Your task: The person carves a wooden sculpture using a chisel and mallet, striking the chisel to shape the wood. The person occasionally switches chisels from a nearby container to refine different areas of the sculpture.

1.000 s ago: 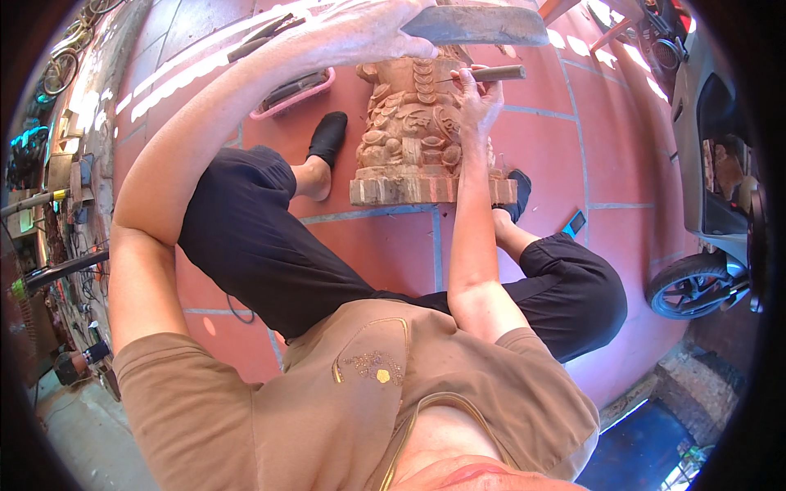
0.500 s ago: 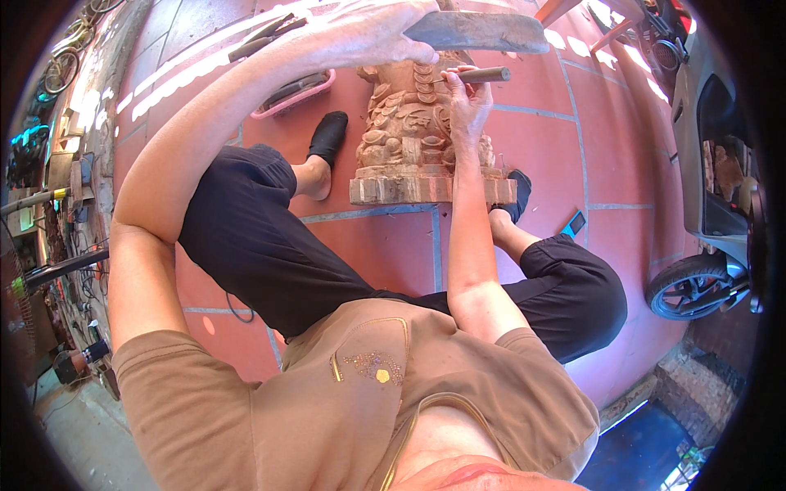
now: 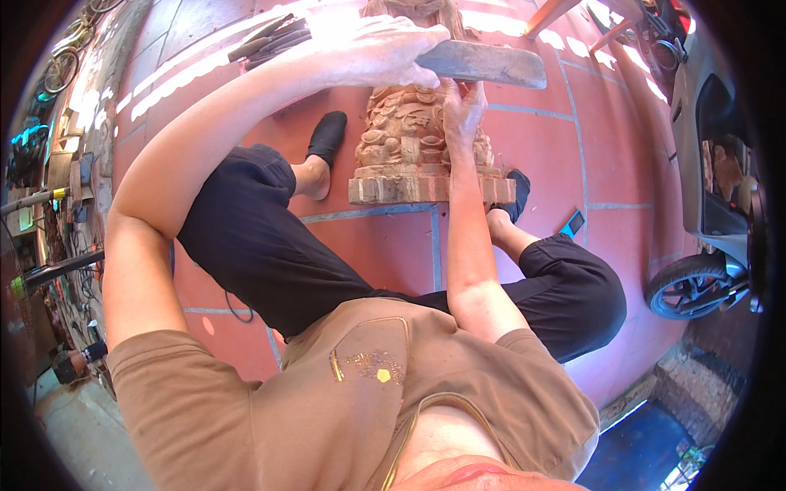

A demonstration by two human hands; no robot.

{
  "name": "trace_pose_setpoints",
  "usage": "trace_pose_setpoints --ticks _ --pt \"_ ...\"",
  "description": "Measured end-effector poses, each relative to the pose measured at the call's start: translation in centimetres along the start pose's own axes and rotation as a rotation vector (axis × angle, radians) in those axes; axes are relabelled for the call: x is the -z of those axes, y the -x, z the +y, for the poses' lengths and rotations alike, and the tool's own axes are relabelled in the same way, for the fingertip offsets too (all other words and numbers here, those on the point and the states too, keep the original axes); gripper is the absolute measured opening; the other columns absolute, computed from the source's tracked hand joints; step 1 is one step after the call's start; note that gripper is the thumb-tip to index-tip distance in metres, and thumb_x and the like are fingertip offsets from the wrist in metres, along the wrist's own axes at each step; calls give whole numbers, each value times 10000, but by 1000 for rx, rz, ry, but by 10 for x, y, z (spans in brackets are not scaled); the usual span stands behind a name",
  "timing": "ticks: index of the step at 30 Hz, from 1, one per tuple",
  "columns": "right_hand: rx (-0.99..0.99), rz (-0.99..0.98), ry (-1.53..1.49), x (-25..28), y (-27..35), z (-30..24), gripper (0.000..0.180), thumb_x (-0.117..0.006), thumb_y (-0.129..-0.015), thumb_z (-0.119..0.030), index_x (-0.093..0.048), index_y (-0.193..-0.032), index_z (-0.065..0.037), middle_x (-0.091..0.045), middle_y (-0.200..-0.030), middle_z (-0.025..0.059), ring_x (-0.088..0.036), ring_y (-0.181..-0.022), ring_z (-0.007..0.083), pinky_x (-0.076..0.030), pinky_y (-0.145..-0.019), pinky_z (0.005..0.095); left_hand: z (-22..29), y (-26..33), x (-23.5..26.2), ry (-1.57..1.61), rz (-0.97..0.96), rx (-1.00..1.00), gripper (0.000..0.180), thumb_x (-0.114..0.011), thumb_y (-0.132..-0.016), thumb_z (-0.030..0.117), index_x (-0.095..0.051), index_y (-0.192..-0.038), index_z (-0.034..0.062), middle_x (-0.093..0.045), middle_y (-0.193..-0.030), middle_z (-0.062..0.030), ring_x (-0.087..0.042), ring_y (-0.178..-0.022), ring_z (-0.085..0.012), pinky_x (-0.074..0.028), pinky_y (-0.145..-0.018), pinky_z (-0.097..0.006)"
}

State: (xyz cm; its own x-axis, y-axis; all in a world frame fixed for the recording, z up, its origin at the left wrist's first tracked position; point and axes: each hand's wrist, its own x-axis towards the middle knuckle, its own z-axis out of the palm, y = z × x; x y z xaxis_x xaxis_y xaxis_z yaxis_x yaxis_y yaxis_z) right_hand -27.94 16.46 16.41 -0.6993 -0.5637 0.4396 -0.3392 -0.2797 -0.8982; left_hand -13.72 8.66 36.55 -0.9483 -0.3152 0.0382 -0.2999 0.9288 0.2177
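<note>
A carved wooden statue with rounded reliefs stands on its thick base between my feet. My left hand is wrapped round one end of a flat wooden mallet, which stretches out to the right over the statue. Just beneath the mallet, my right hand is closed beside the carving on a chisel, whose shaft the mallet now hides. The mallet covers the chisel's end, so I cannot tell whether they touch. Where the chisel's tip meets the wood is hidden too.
Dark-handled tools lie on the red tiled floor at the far left. A small blue device rests near my right knee. At the right stands a motorbike; clutter lines the left side.
My left hand has brought the mallet down toward me, over the chisel's end, which showed before. My right hand has stayed almost in place beside the statue.
</note>
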Motion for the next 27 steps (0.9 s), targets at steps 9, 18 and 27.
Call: trace_pose_setpoints --ticks 9,18,27 --pt "16 10 -66 1 -1 -4 184 -692 -894 -8 -604 -1054 15 -703 -914 102 -651 -818 149 -534 -724 304 10 -4 2 147 281 -159 484 -708 -858 376 -552 -1173 44 -650 -692 -184 -681 -666 -348 -515 -601 -450" --pt "-11 -60 -84 1 -3 18 197 -680 -911 -29 -592 -1082 14 -701 -928 96 -667 -826 160 -548 -726 313 -23 -5 -16 -20 148 -68 502 -707 -853 392 -541 -1181 50 -656 -707 -194 -681 -660 -346 -519 -609 -459" --pt "-58 -109 -70 4 -3 20 188 -672 -907 -4 -590 -1076 -1 -680 -930 88 -663 -842 156 -542 -735 298 -15 9 28 2 57 -10 421 -693 -874 360 -562 -1050 1 -623 -1039 -239 -615 -1020 -364 -455 -863 -465"
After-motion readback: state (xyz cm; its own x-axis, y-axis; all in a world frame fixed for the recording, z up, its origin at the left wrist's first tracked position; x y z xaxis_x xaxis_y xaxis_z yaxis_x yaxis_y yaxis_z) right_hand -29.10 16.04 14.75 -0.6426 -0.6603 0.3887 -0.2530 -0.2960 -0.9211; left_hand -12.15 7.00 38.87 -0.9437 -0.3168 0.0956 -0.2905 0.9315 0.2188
